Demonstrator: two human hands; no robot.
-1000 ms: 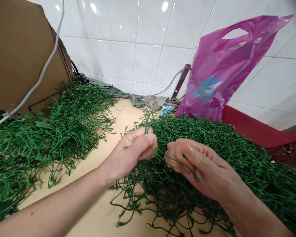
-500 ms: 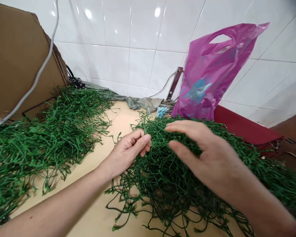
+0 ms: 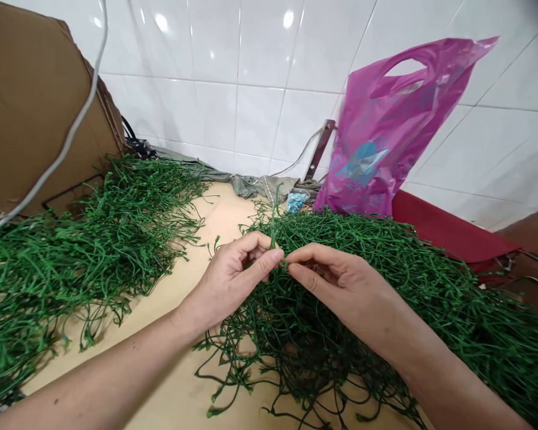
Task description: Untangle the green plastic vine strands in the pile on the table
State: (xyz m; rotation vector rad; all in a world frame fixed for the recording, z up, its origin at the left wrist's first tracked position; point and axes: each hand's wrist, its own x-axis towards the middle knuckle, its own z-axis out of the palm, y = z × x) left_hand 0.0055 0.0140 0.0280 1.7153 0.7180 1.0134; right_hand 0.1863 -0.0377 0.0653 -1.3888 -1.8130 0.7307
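A tangled mass of green artificial vine strands [image 3: 323, 334] spreads under and to the right of my hands. My left hand [image 3: 231, 280] pinches an upright green strand [image 3: 273, 230] between thumb and fingertips. My right hand [image 3: 336, 280] comes in from the right, with thumb and forefinger closed on a strand close to my left fingertips. The two hands nearly touch, and the fine strands between them are hard to separate. A second heap of the same green vine [image 3: 76, 257] lies apart on the left.
The heaps lie on a pale wooden tabletop [image 3: 161, 352] against a white tile wall [image 3: 251, 101]. Behind stand a cardboard sheet [image 3: 31, 101], a white cable [image 3: 67, 134], a magenta plastic bag [image 3: 385, 131], grey cloth [image 3: 251, 186] and a red object [image 3: 452, 233].
My right hand has closed from spread fingers over the pile to a pinch beside my left fingertips. My left hand stays on the upright strand, and the view has shifted slightly.
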